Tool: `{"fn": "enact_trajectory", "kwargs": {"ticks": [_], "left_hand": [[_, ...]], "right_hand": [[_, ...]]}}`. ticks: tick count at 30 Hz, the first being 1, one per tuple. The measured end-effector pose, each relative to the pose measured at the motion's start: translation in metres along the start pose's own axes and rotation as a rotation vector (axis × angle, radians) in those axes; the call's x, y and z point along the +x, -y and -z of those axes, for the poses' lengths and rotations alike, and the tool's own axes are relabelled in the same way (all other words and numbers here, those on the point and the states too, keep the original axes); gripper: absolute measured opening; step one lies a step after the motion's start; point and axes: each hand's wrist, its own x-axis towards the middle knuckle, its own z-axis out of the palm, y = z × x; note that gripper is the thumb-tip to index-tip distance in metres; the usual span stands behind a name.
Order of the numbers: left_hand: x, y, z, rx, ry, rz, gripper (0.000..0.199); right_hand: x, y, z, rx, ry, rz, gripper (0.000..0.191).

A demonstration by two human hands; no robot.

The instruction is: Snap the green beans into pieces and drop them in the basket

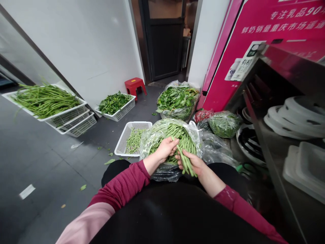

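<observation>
Between the knees, near the centre, an open clear bag is holding a heap of green beans. Right grip is wrapping round a bundle of beans, which is slanting from eleven to five o'clock over the bag's near side; left grip is pinching narrowly at the bundle's upper end, fingertips partly hiding what they're touching. At nine o'clock of the bag, just beside it, a white basket is carrying more beans. Main risk: lower ends are sticking out past the right grip, so a loosening hold could be sending beans onto the lap or floor. Second risk: the bag's soft rim is lying loose, so a forearm pressing on it could be spilling the heap. Leaf scraps are lying at eight o'clock, so dropped beans could be mixing with litter.
</observation>
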Motion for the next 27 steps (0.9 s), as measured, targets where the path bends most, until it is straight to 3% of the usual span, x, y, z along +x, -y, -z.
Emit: {"fn": "enact_trajectory", "kwargs": {"ticks": [4, 7, 11, 14, 16, 20, 22, 24, 27], "left_hand": [[0.014, 0.014, 0.014, -0.172, 0.058, 0.086, 0.032], [0.017, 0.011, 0.019, -0.158, -0.007, 0.002, 0.027], [-0.003, 0.0, 0.009, 0.275, -0.202, -0.348, 0.022], [-0.028, -0.005, -0.008, 0.586, -0.083, -0.586, 0.019], [-0.038, -0.003, -0.015, 0.59, 0.006, -0.543, 0.02], [-0.034, 0.018, -0.01, 0.489, -0.017, -0.235, 0.024], [-0.03, 0.031, 0.0, 0.665, -0.029, -0.271, 0.024], [-0.029, 0.039, 0.012, 0.972, 0.019, -0.39, 0.023], [-0.023, 0.035, 0.028, 1.37, 0.032, -0.423, 0.02]], "right_hand": [[-0.004, -0.007, -0.003, 0.025, 0.068, -0.038, 0.008], [-0.005, -0.008, -0.003, 0.019, 0.046, -0.021, 0.007], [0.0, -0.007, 0.0, -0.012, -0.106, 0.112, 0.009], [0.005, -0.006, 0.007, -0.039, -0.301, 0.184, 0.013], [0.005, -0.007, 0.011, -0.062, -0.345, 0.175, 0.013], [-0.003, -0.019, 0.013, -0.104, -0.1, 0.024, 0.017], [-0.007, -0.028, 0.012, -0.1, -0.009, -0.031, 0.017], [-0.007, -0.035, 0.013, -0.109, 0.027, -0.08, 0.014], [-0.005, -0.033, 0.015, -0.093, 0.024, -0.087, 0.008]]}}
